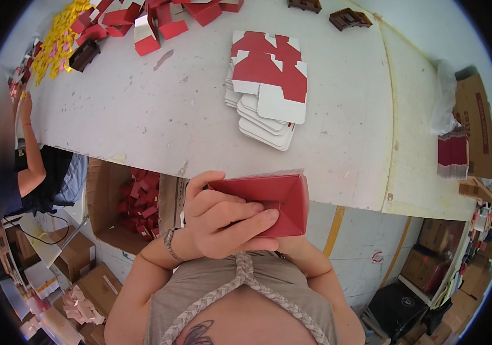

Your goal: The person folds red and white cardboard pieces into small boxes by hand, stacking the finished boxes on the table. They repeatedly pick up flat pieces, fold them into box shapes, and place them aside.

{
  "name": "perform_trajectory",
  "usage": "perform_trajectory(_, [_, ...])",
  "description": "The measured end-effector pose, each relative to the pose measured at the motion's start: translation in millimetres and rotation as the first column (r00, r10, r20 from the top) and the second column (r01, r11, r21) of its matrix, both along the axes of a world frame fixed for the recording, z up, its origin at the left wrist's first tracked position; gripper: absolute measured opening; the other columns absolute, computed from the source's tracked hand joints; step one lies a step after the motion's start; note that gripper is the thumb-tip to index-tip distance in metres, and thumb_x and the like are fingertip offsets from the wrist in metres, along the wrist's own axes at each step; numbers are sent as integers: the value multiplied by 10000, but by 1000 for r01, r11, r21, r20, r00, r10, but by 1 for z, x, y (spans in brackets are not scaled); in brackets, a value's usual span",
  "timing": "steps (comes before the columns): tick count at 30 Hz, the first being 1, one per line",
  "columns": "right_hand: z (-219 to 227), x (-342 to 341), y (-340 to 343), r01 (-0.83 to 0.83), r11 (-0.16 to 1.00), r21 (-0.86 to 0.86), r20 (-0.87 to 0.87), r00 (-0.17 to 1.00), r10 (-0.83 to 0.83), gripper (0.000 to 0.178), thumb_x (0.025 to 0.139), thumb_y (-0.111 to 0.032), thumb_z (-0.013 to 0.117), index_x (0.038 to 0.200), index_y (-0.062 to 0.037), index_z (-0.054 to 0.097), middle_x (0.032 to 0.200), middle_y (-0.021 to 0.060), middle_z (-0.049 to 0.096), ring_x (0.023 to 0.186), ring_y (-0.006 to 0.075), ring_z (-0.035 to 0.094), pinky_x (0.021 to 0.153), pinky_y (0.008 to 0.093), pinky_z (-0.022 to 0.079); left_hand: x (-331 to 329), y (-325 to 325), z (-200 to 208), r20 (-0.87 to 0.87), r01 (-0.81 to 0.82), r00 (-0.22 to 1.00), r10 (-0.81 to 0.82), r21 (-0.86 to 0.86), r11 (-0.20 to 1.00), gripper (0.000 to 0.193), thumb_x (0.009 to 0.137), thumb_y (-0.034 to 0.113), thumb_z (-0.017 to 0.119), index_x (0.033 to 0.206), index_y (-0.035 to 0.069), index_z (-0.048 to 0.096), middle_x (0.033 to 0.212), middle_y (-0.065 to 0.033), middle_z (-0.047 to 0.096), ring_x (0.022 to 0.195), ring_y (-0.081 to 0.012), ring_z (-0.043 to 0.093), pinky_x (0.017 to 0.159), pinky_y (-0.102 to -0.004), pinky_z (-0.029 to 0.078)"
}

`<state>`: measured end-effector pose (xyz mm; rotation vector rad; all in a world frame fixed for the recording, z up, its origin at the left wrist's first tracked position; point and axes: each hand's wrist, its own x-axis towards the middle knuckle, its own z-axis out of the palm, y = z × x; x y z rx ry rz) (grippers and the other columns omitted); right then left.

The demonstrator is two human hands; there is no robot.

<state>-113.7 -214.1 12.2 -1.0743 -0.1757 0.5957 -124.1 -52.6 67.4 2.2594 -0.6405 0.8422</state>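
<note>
In front of my chest is a small red cardboard box [293,198], its folded end facing up toward me. My left hand [229,215] is closed on it from the left. Its thumb lies along the far edge, and the other fingers press over the red end panels. Behind the near right side of the box is my right hand [289,244]; only the wrist area shows, and the box hides its fingers. Just beyond, on the table, lies a stack of flat red and white carton blanks [272,86].
Red folded boxes [171,29] and yellow packets [62,40] cover the table's [142,115] far left. Dark brown objects [349,19] stand at its far edge. Below the front edge, a carton [103,213] holds red boxes. A co-worker's arm [33,155] reaches in at left.
</note>
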Motion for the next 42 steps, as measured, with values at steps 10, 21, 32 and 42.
perform_trajectory(10, [-6,29,12,511,808,-294,526,792,-310,311,738,-138,706,1026,-55,626,961,82,666,859,225,650,707,331,506,11,-3,-16,-476,142,828,-296,-334,932,797,787,331,686,1361,-48,282,1230,-211,443,1075,-357,508,932,-418,400])
perform_trajectory(21, [-8,184,10,923,88,-376,915,354,194,575,779,-319,709,1216,-9,500,1081,166,581,907,280,598,716,366,519,144,100,-13,-343,-195,916,-209,-835,514,784,883,201,616,1448,18,104,1434,-219,255,1240,-321,434,906,-352,469])
perform_trajectory(32, [-2,138,-11,516,806,-291,524,791,-316,485,829,-19,624,1293,-11,484,1184,77,575,942,111,563,770,231,462,117,35,-82,-610,-353,740,-283,-710,609,702,878,150,609,1417,-30,197,1353,-184,407,1209,-251,449,962,-322,419])
perform_trajectory(42, [4,102,13,351,914,-204,522,829,-202,675,618,-91,842,1119,-83,390,1246,84,443,1085,191,499,876,362,450,68,16,-43,-398,-118,848,-351,-786,607,285,926,67,495,1191,-25,447,1244,-134,513,1115,-176,486,951,-305,392])
